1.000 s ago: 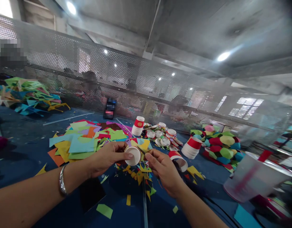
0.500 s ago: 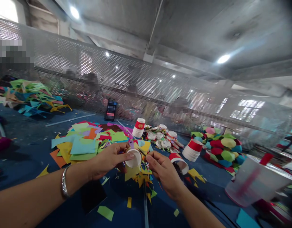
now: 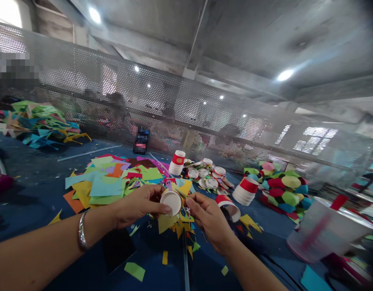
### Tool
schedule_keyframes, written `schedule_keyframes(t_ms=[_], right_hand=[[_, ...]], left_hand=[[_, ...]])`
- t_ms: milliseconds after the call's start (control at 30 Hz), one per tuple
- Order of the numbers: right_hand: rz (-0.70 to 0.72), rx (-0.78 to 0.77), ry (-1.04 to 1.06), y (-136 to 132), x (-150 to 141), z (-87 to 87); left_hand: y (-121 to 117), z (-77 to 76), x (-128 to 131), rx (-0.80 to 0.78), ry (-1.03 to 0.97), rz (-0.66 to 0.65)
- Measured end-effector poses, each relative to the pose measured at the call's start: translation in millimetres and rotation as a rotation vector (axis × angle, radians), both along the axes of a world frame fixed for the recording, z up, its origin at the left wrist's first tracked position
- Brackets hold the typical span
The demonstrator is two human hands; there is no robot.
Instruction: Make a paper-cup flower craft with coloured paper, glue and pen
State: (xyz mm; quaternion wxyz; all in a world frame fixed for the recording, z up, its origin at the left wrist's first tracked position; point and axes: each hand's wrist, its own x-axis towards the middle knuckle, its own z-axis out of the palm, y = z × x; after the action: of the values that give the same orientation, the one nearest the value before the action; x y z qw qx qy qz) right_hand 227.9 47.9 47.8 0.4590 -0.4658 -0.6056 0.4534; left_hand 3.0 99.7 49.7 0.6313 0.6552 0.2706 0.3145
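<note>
My left hand (image 3: 144,206) is closed on a white round paper cup bottom (image 3: 171,203), the thumb on its near rim. A small purple paper piece with a drawn face (image 3: 168,184) stands at its upper edge. To the right, my right hand (image 3: 206,216) is pinched around a thin, dark, pointed tool (image 3: 182,195), whose tip is beside the cup bottom. Its exact kind is too small to make out. Under the hands lie yellow paper scraps (image 3: 180,230). Coloured paper sheets (image 3: 106,184) are piled behind my left hand.
Stacked red-and-white paper cups (image 3: 246,191) stand at the right, with a cut cup (image 3: 230,210) nearer. Behind are another stack (image 3: 177,162) and a heap of cup bottoms (image 3: 211,183). A drink cup (image 3: 321,230) is at far right. A phone (image 3: 141,140) leans against the perforated screen (image 3: 174,97).
The cup bottom has turned slightly in my left hand, and its round face shows more fully. My left thumb has shifted down to the near rim. My right hand has hardly moved.
</note>
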Motion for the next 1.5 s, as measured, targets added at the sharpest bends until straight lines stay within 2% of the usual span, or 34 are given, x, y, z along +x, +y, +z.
schedule_keyframes(t_ms=[300,433,800,1267,1500], right_hand=[[-0.019,0.007,0.002,0.7,1.0,0.2],[-0.021,0.001,0.001,1.2,1.5,-0.3],[-0.035,0.013,-0.028,-0.2,0.5,2.3],[-0.043,0.011,-0.044,-2.0,-1.8,5.7],[-0.032,0.011,-0.038,-1.5,-0.5,3.8]], left_hand=[[5.5,2.2,-2.9,-0.070,-0.044,0.073],[5.0,3.6,-2.4,-0.049,-0.037,0.096],[5.4,3.4,-3.3,0.025,-0.028,0.091],[7.4,5.7,-2.7,0.002,-0.046,0.071],[7.9,5.4,-2.7,0.039,-0.013,0.049]])
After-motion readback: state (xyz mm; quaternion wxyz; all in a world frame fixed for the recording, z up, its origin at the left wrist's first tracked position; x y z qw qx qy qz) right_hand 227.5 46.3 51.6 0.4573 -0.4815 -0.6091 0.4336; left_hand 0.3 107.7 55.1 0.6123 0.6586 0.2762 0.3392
